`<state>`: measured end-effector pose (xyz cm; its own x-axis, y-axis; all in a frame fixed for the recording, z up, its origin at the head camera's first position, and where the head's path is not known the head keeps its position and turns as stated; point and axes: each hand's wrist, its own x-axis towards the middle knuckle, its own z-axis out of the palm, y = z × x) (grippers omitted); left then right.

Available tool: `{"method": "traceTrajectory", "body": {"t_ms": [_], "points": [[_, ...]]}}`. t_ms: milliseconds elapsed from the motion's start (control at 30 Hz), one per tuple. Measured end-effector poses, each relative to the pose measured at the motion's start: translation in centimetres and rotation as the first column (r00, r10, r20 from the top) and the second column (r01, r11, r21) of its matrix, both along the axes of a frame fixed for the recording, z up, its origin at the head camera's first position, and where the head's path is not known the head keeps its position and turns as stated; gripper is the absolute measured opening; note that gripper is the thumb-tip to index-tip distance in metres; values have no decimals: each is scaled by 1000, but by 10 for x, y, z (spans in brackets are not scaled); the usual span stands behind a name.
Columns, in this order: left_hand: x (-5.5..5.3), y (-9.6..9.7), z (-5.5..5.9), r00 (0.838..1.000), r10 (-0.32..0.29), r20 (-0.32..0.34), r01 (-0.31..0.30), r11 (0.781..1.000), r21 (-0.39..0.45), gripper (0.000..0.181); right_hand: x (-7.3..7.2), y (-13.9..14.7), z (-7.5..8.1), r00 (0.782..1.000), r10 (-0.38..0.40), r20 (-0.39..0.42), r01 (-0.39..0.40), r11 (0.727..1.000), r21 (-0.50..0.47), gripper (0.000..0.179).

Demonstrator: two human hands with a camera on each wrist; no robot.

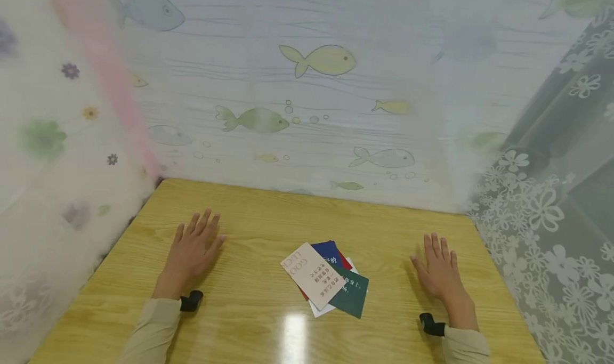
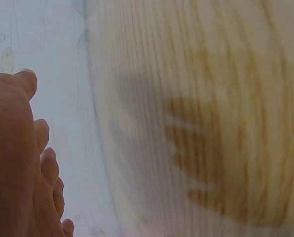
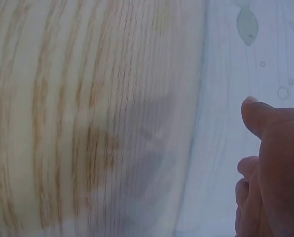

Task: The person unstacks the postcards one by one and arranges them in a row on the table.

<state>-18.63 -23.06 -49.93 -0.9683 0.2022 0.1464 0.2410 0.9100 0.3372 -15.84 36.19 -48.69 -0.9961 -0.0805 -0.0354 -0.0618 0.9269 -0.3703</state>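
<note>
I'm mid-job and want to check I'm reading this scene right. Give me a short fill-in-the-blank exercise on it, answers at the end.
1. The pile of cards lies ____ the left hand and the right hand.
2. The pale pink card lies on ____ of the pile.
3. The card nearest the right hand is dark ____ in color.
4. The backdrop beyond the table is printed with bubbles and yellow and green ____.

Missing words: between; top; green; fish.
</note>
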Motion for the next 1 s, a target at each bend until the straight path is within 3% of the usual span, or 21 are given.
{"method": "traceTrajectory", "body": {"t_ms": [433,1000], "points": [[7,13,-2,999,-24,34,24,1000,21,68,6,-10,-1,1000,9,-9,-9,1000,10,79],[20,61,-8,986,-155,68,152,987,47,64,40,-72,-3,991,130,-28,-129,991,32,80]]}}
